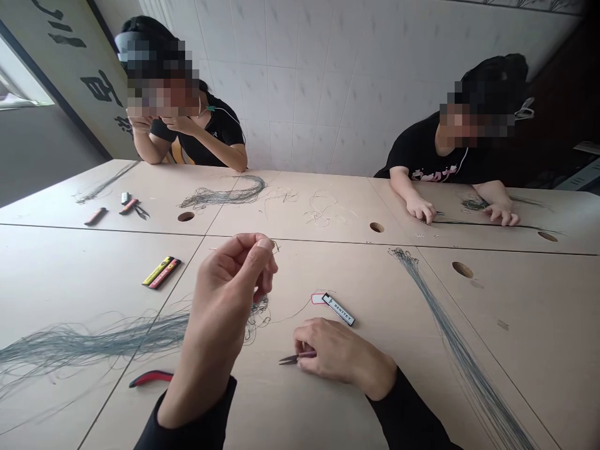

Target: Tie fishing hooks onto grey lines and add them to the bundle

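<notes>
Left hand point(229, 275) is pinching what looks like a thin, dark wire end point(276, 248), hovering left of the black-edged white BENTTEY bar point(339, 309); right hand point(335, 350) is gripping slim, purple-handled metal pliers point(307, 354) on that bar's near side. Pinching close to the tip is probably steadying such fine wire.

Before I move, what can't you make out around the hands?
In the head view:
Tiny piece in the left hand: too small, partly covered by fingertips.
Small pliers: handles mostly hidden by the right hand.
Red-and-black handle: other end behind the left forearm.
Left wire bundle: cut off by the left edge.
Right wire bundle: cut off by the bottom edge.
</notes>
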Available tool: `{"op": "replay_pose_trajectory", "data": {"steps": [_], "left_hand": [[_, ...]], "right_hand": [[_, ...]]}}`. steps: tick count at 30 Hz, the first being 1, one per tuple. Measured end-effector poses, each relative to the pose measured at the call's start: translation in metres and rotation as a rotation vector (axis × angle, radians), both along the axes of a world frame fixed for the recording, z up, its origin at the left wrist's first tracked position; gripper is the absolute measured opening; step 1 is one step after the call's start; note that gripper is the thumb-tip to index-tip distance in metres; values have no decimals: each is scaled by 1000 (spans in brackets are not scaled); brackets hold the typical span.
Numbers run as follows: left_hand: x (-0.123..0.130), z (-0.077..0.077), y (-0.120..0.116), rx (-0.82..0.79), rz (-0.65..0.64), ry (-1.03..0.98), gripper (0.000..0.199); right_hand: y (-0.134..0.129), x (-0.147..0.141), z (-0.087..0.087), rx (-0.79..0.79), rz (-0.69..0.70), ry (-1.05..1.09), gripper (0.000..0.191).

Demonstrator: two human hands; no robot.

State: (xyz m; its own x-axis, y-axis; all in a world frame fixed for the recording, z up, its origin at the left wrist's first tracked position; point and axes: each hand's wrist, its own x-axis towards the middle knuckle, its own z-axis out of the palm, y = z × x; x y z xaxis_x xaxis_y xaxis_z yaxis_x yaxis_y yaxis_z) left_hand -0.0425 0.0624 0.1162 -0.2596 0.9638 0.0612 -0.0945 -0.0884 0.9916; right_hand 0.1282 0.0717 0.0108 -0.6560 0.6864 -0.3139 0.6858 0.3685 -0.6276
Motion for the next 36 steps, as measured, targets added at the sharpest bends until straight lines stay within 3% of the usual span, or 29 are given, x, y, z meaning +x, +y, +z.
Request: {"op": "replay_pose_trajectory", "data": {"steps": [3, 8, 11, 14, 16, 20, 23, 28, 33, 36], "left_hand": [[2, -2, 2, -5, 2, -24, 23], [6, -6, 3, -29, -27, -28, 22], [7, -9, 4, -39, -47, -15, 22], [9, -12, 4, -46, -66, -5, 23], [11, -13, 4, -51, -85, -3, 24], [19, -14, 2, -74, -137, 11, 26], [22, -14, 1, -87, -157, 42, 31], [23, -16, 1, -49, -173, 88, 31], [28, -14, -1, -30, -183, 100, 28], [31, -12, -3, -39, -216, 118, 28]], "right_hand": [[9, 10, 5, 76, -85, 1, 10], [25, 32, -2, 250, -410, -150, 4], [29, 37, -10, 235, -472, -180, 8], [28, 39, -5, 195, -480, -145, 7], [24, 40, 9, 143, -486, -52, 6], [7, 35, 47, -50, -479, 536, 28], [-5, 24, 65, -86, -487, 769, 33], [-12, 13, 64, -178, -601, 892, 36], [-12, 8, 59, -226, -645, 907, 59], [-12, 4, 58, -275, -746, 911, 56]]}}
